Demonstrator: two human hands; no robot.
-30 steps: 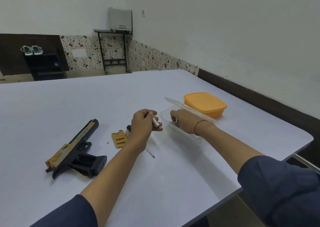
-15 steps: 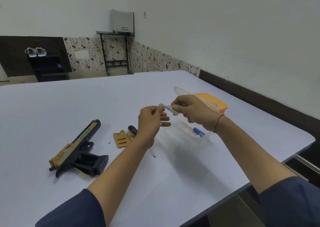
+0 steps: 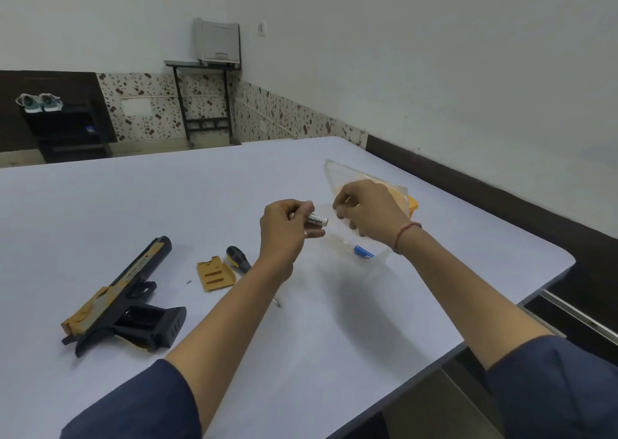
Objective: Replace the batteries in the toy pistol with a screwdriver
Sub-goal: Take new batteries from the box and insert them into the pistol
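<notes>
Passed from the right hand [image 3: 368,214] since half a second ago, the white battery [image 3: 317,220] now sits pinched in the left hand [image 3: 287,231], long axis near horizontal, free end pointing toward the right hand, whose curled fingers hold nothing visible. Left of the left hand lie the screwdriver [image 3: 238,260], battery cover [image 3: 214,273] and toy pistol [image 3: 123,296], muzzle pointing away. A clear container [image 3: 354,254] sits below the right hand.

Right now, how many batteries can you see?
2. One white battery is held in the left hand; one blue battery lies in the clear container under the right hand. More may be hidden.
</notes>
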